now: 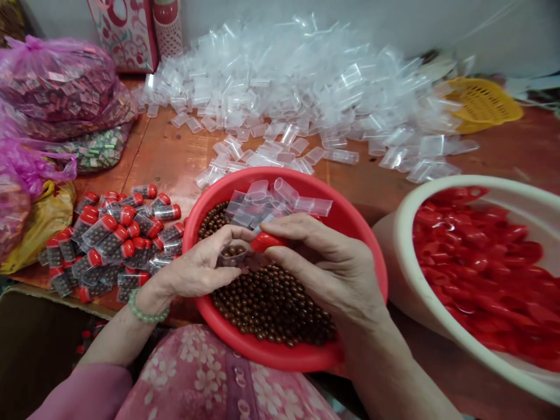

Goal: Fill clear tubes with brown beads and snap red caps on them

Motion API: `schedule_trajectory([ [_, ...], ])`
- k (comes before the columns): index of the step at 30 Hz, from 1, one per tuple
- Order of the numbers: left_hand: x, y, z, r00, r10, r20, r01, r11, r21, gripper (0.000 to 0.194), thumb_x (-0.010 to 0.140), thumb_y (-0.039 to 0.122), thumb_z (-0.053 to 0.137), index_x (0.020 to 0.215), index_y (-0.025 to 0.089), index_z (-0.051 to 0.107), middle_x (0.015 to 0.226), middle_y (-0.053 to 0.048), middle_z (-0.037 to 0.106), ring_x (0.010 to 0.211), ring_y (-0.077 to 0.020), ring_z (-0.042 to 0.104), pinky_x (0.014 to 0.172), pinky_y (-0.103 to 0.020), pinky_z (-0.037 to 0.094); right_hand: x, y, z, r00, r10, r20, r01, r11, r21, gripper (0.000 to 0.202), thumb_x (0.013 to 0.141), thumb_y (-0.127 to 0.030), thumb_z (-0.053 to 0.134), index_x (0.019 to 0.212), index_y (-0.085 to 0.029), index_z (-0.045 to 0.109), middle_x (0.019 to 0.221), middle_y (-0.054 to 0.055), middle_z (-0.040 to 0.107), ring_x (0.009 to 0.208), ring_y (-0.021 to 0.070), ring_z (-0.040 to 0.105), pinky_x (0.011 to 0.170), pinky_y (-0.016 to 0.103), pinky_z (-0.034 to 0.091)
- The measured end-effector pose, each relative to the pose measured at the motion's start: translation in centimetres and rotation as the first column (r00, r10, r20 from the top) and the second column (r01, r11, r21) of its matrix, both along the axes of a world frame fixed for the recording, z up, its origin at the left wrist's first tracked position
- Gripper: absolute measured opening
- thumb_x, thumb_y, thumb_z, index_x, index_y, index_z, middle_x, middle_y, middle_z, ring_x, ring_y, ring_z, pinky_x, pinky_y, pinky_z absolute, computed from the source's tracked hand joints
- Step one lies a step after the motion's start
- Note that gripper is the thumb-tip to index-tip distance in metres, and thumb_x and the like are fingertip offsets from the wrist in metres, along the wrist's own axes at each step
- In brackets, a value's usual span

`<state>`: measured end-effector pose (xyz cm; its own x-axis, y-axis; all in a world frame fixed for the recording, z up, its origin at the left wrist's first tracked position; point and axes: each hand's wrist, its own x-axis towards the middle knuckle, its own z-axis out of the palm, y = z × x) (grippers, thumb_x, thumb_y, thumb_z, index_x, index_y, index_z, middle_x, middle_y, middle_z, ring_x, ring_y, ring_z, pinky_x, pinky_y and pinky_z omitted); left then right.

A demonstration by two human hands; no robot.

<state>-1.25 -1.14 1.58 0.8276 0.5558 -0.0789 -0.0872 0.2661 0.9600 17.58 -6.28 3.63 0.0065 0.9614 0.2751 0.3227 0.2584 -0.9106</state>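
Observation:
My left hand [199, 262] is closed around a clear plastic tube [233, 261], its open end showing brown beads inside. Between thumb and fingers, my right hand [326, 262] pinches a red cap [268, 241] close beside the tube's mouth. Whether cap and tube touch I cannot tell. Both hands are over a red basin [284, 359] that holds many loose brown beads [275, 309]. Several clear tubes without caps [262, 201] lie on the beads at the basin's far side.
Capped, bead-filled tubes [114, 239] are piled left of the basin. A white tub [400, 245] of red caps [485, 274] stands right. Clear empty tubes [297, 87] heap along the back, with a yellow basket [485, 102] beside them. Pink bags [56, 81] sit far left.

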Motion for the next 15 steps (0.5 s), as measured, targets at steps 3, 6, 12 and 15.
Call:
schedule_trajectory([
  [3,0.2,0.1,-0.2,1.000,0.012,-0.009,-0.011,0.995,0.103,0.047,0.079,0.010,0.058,0.125,0.021,0.050,0.127,-0.007,0.058,0.124,-0.0220,0.051,0.108,-0.039,0.040,-0.3,0.9,0.3,0.991,0.091,0.096,-0.097,0.994,0.060,0.021,0.084,-0.018,0.067,0.101,-0.028,0.072,0.094,0.003,0.073,0.086,0.0176,0.068,0.079,0.033,0.057],
  [6,0.4,0.2,-0.5,0.999,0.029,-0.034,-0.025,0.994,0.104,0.054,0.076,0.011,0.059,0.128,0.020,0.051,0.128,-0.007,0.059,0.126,-0.0244,0.050,0.108,-0.041,0.040,-0.8,1.4,0.3,0.977,0.151,0.150,-0.166,0.982,0.092,0.018,0.085,-0.017,0.066,0.099,-0.027,0.071,0.093,0.003,0.074,0.083,0.0169,0.069,0.077,0.032,0.057],
  [12,0.5,0.1,-1.0,0.999,0.020,0.027,-0.018,0.998,-0.053,0.050,0.078,0.011,0.060,0.126,0.020,0.051,0.117,-0.008,0.064,0.107,-0.0189,0.061,0.098,-0.035,0.047,0.4,1.2,0.1,0.959,0.146,0.244,-0.168,0.983,0.072,0.017,0.085,-0.018,0.066,0.099,-0.026,0.070,0.091,0.004,0.073,0.082,0.0174,0.069,0.074,0.031,0.057],
  [15,0.4,0.1,-1.2,0.997,0.019,0.073,-0.007,0.986,-0.165,0.042,0.083,0.013,0.059,0.124,0.019,0.050,0.111,-0.010,0.066,0.095,-0.0156,0.064,0.090,-0.032,0.049,2.1,0.7,-0.2,0.962,0.053,0.268,-0.078,0.994,0.083,0.020,0.082,-0.016,0.069,0.098,-0.028,0.071,0.089,0.002,0.073,0.080,0.0180,0.068,0.075,0.033,0.056],
])
